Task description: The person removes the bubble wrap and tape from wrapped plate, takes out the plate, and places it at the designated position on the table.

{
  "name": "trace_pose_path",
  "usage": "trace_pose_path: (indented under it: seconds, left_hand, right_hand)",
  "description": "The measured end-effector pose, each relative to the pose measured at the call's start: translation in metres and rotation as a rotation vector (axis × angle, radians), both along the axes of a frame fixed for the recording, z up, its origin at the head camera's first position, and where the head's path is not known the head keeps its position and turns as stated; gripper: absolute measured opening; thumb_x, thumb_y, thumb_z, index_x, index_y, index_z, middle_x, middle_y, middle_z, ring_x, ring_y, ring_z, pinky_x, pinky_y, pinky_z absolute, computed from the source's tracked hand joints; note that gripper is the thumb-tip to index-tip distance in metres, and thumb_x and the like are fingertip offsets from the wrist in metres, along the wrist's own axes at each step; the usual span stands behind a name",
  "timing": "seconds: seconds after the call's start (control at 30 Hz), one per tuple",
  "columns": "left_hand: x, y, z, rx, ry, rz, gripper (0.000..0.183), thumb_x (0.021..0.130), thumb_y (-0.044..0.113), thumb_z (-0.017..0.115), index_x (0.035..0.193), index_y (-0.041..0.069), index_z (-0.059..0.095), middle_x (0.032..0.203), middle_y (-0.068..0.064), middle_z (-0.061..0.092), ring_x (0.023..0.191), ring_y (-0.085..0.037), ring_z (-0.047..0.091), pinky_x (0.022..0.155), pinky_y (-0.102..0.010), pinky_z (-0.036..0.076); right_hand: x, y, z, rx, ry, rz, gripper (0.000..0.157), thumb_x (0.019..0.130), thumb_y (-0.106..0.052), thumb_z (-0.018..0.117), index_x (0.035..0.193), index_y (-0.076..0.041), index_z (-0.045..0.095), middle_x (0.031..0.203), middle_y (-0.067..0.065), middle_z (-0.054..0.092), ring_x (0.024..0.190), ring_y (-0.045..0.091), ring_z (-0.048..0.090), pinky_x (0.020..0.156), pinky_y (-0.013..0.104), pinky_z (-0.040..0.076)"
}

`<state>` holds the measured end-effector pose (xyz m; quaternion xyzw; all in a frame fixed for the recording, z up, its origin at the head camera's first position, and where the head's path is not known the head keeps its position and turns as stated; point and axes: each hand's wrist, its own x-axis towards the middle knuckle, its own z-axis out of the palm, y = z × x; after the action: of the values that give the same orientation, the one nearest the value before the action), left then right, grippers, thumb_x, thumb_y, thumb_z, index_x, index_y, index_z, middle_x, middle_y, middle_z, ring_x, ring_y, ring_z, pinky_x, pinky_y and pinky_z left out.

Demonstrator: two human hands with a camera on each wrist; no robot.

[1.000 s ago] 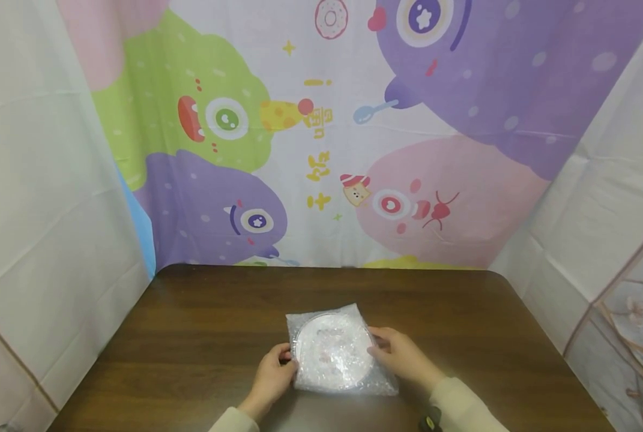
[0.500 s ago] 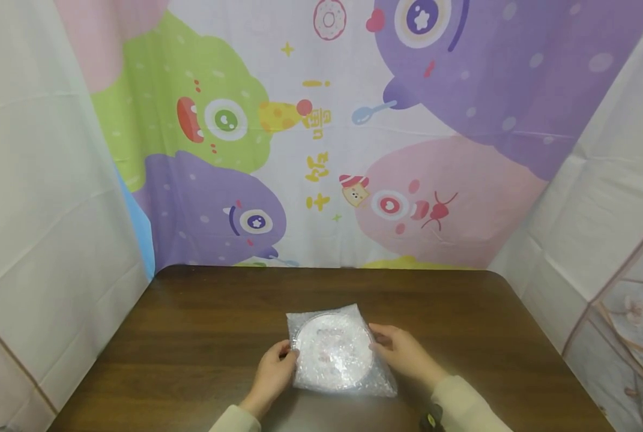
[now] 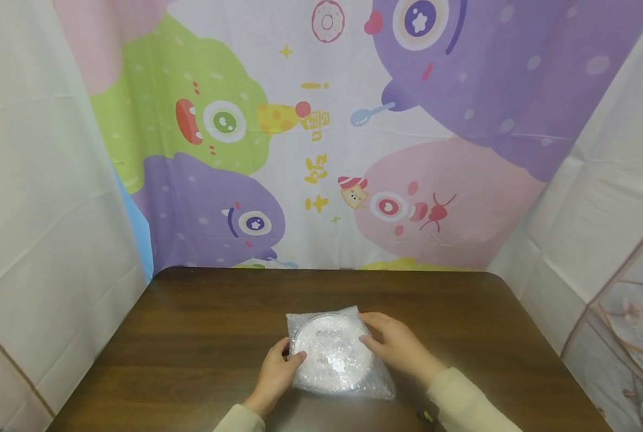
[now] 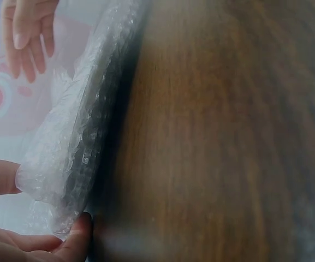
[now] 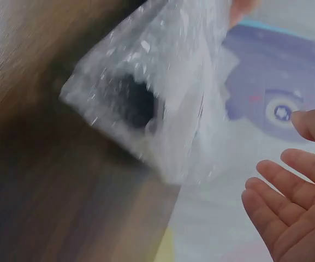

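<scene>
A bubble-wrap package (image 3: 334,360) with a round white item inside, faint print on its face, is held tilted over the brown table. My left hand (image 3: 274,370) grips its left edge, the thumb lying on the front face; in the left wrist view the fingers (image 4: 72,240) curl behind the wrap. Off the package's upper right side is my right hand (image 3: 399,348). In the right wrist view that right hand (image 5: 293,202) has relaxed, parted fingers and stands apart from the bubble wrap (image 5: 146,93). Something dark shows through the wrap there; its kind is unclear.
The dark wooden table (image 3: 202,324) runs back to a curtain (image 3: 299,240) printed with cartoon monsters. Pale sheets (image 3: 56,198) hang along both sides. A small dark object (image 3: 428,414) sits by the right sleeve.
My right hand has let go of the package's right edge and moved up and slightly left. The left thumb has slid further onto the front; the package barely moves.
</scene>
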<state>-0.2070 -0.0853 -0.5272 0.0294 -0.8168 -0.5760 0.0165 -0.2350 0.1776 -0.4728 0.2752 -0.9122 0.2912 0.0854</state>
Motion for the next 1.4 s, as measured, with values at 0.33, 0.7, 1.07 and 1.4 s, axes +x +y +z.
trace_pose_path:
  seconds: [0.33, 0.7, 1.07, 1.4]
  left_hand:
    - [-0.004, 0.0, -0.002, 0.013, -0.006, 0.007, 0.064, 0.087, 0.014, 0.067, 0.136, -0.018, 0.041, 0.131, -0.035, 0.052, 0.11, -0.04, 0.061, 0.089, -0.046, 0.054]
    - [-0.004, -0.001, -0.004, 0.033, 0.006, 0.012, 0.061, 0.086, 0.011, 0.068, 0.135, -0.017, 0.043, 0.122, -0.03, 0.058, 0.101, -0.03, 0.06, 0.082, -0.038, 0.054]
    - [-0.004, -0.001, -0.006, 0.054, 0.012, 0.019, 0.059, 0.085, 0.009, 0.068, 0.134, -0.015, 0.045, 0.118, -0.027, 0.059, 0.098, -0.026, 0.059, 0.078, -0.031, 0.051]
    - [-0.003, 0.0, -0.009, 0.049, -0.01, 0.044, 0.058, 0.083, 0.01, 0.068, 0.133, -0.012, 0.047, 0.116, -0.023, 0.059, 0.098, -0.024, 0.058, 0.076, -0.028, 0.049]
  right_hand:
    - [0.012, -0.031, 0.0, 0.196, 0.145, 0.16, 0.04, 0.09, -0.021, 0.067, 0.127, -0.006, 0.063, 0.128, 0.009, 0.066, 0.12, 0.026, 0.061, 0.102, 0.041, 0.049]
    - [0.02, -0.041, -0.015, 0.372, 0.232, 0.231, 0.033, 0.084, -0.022, 0.071, 0.115, -0.01, 0.069, 0.116, 0.003, 0.069, 0.108, 0.018, 0.066, 0.095, 0.031, 0.053]
    - [0.015, -0.039, -0.03, 0.397, 0.328, 0.232, 0.025, 0.08, -0.018, 0.073, 0.104, -0.014, 0.068, 0.108, -0.004, 0.069, 0.099, 0.012, 0.067, 0.087, 0.025, 0.055]
    - [0.007, -0.036, -0.036, 0.356, 0.284, 0.252, 0.018, 0.08, -0.012, 0.07, 0.097, -0.016, 0.068, 0.105, -0.006, 0.069, 0.095, 0.01, 0.068, 0.085, 0.022, 0.054]
